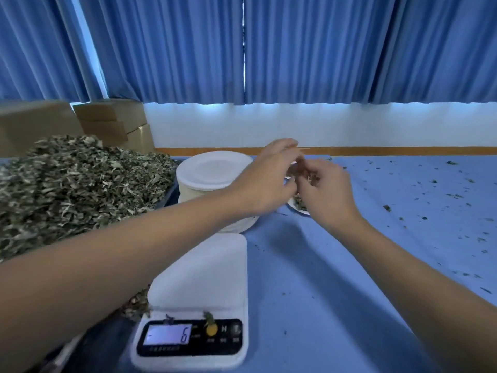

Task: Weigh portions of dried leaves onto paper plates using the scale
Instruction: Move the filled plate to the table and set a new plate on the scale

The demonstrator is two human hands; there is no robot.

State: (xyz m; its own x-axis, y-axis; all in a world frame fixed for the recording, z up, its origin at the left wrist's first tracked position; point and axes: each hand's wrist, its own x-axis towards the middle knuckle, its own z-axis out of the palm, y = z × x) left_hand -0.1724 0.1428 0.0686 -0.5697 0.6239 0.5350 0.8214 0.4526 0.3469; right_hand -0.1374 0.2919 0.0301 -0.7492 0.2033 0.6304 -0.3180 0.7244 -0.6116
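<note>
A white digital scale (199, 289) stands near me with nothing on its platform, and its display shows a 6. Beyond it a paper plate (298, 208) holding dried leaves lies on the blue table, mostly hidden by my hands. My left hand (266, 179) hovers over the plate's left side with loosely extended fingers. My right hand (325, 189) meets it from the right, its curled fingertips pinching a few leaf bits; blur hides the detail. A stack of clean paper plates (212, 170) stands behind my left arm. A big pile of dried leaves (75, 184) fills the left.
Cardboard boxes (113, 122) are stacked at the back left by the blue curtains. Leaf crumbs (430, 200) are scattered over the blue table cloth at the right. A few leaf bits lie on the scale's button panel and beside its left edge.
</note>
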